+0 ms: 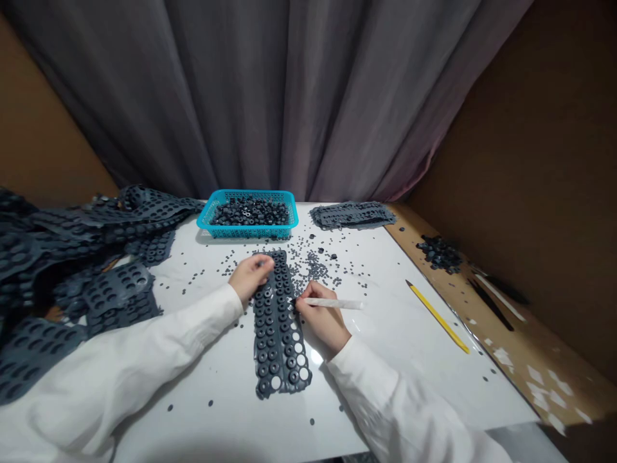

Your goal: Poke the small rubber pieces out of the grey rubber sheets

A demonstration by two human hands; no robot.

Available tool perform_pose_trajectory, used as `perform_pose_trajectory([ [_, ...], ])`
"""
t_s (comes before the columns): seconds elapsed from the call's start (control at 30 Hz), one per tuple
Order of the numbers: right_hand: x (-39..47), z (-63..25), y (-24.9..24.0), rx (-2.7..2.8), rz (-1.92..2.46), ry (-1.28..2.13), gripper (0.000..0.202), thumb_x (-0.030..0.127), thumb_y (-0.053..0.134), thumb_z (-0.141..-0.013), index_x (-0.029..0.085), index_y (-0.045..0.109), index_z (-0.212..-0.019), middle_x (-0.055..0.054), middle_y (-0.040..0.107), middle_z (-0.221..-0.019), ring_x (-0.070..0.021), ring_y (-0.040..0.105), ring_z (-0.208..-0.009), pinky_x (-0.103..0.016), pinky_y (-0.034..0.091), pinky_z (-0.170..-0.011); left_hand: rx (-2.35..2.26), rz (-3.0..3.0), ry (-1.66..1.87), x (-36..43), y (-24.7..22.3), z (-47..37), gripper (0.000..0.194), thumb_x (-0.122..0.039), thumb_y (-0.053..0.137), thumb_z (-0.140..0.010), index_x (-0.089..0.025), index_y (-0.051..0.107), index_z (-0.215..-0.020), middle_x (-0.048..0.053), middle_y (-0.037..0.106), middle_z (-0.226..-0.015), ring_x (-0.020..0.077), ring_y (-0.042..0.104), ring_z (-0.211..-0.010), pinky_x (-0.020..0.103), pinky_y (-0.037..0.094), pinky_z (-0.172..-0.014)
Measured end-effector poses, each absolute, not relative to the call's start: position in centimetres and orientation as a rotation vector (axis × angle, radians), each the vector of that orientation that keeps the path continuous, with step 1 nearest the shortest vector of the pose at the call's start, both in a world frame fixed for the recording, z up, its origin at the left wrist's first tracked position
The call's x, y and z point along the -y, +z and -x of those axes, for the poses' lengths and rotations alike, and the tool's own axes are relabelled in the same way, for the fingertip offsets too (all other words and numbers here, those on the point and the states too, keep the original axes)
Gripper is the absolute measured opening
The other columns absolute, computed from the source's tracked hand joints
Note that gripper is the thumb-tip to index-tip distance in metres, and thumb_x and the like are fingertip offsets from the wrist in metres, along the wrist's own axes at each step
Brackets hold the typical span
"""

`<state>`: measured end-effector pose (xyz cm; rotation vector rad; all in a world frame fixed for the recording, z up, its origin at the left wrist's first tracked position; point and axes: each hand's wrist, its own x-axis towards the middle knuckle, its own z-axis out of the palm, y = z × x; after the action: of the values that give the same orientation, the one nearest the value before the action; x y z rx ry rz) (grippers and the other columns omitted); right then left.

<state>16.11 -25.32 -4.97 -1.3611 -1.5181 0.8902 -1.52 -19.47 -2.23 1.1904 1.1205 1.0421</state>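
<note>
A dark grey rubber sheet moulded with rows of ring-shaped parts lies lengthwise before me. Several round holes along its right edge and one at the lower left show white. My left hand is at the sheet's upper left, thumb and fingers pinched together; what is between them, if anything, is hidden. In my right hand is a slim white pen-like stick, its rear end pointing right and its tip at the sheet's right edge. Small dark discs are scattered over the table beyond the hands.
A blue basket full of dark rubber rings stands at the back. Rubber sheets are heaped at the left, and another stack lies back right. A yellow craft knife or pen rests on the right, near a dark pile of parts.
</note>
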Motion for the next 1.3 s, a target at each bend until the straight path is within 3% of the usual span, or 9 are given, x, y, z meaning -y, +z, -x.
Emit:
perform_pose_trajectory([
  [0.1,24.8,-16.1,-5.0,1.410,1.326,0.962,0.010,0.017,0.054,-0.067,0.020,0.047,-0.060,0.004,0.053,-0.053,-0.0121,0.048,-0.050,-0.023,0.036,-0.050,-1.063,-0.840,1.092,18.9,-1.5,2.8,0.012,-0.024,0.055,-0.068,-0.015,0.049,-0.073,-0.001,0.048,-0.064,0.0067,0.036,-0.046,0.018,0.027,-0.043],
  [0.2,24.0,-16.2,-5.1,1.309,1.308,0.997,0.010,0.019,0.055,-0.066,0.021,0.047,-0.062,0.004,0.054,-0.051,-0.0121,0.049,-0.047,-0.023,0.037,-0.048,-1.044,-0.849,0.953,18.7,-0.8,3.1,0.015,-0.025,0.049,-0.064,-0.013,0.051,-0.073,0.003,0.051,-0.064,0.0084,0.038,-0.046,0.020,0.029,-0.043],
  [0.37,23.5,-16.1,-5.3,1.332,1.317,1.021,0.010,0.019,0.056,-0.065,0.020,0.047,-0.061,0.004,0.054,-0.050,-0.0118,0.049,-0.046,-0.022,0.037,-0.047,-1.117,-1.098,0.722,18.9,-1.2,1.2,0.013,-0.027,0.058,-0.060,-0.015,0.054,-0.063,0.000,0.054,-0.056,0.0088,0.038,-0.044,0.020,0.027,-0.043],
  [0.47,23.6,-16.2,-5.1,1.331,1.331,1.012,0.012,0.018,0.056,-0.065,0.020,0.046,-0.060,0.005,0.054,-0.049,-0.0115,0.048,-0.045,-0.022,0.035,-0.046,-1.130,-1.601,0.620,18.7,-1.6,0.0,0.010,-0.021,0.068,-0.055,-0.015,0.061,-0.059,-0.001,0.055,-0.055,0.0116,0.045,-0.052,0.022,0.034,-0.052],
  [0.57,23.7,-16.2,-5.0,1.343,1.348,0.988,0.012,0.018,0.056,-0.065,0.020,0.045,-0.059,0.005,0.054,-0.049,-0.0112,0.048,-0.045,-0.022,0.035,-0.047,-1.072,-2.260,0.343,18.2,-1.8,-0.5,0.011,-0.018,0.068,-0.057,-0.015,0.066,-0.068,0.000,0.055,-0.058,0.0145,0.050,-0.058,0.024,0.038,-0.059],
  [0.67,23.7,-16.3,-5.3,1.377,1.360,0.949,0.012,0.017,0.055,-0.065,0.020,0.046,-0.058,0.005,0.053,-0.049,-0.0112,0.047,-0.047,-0.022,0.034,-0.048,-1.007,-2.480,0.161,17.7,-1.9,-0.6,0.016,-0.017,0.066,-0.060,-0.013,0.067,-0.076,0.003,0.059,-0.066,0.0169,0.054,-0.063,0.025,0.040,-0.061],
  [1.3,23.8,-16.1,-5.2,1.472,1.343,0.873,0.014,0.017,0.054,-0.066,0.020,0.045,-0.056,0.006,0.046,-0.050,-0.0112,0.043,-0.051,-0.022,0.031,-0.050,-0.917,-2.662,0.014,18.1,-1.4,-0.7,0.012,-0.014,0.057,-0.070,-0.012,0.061,-0.081,0.009,0.059,-0.080,0.0206,0.058,-0.073,0.027,0.044,-0.067],
])
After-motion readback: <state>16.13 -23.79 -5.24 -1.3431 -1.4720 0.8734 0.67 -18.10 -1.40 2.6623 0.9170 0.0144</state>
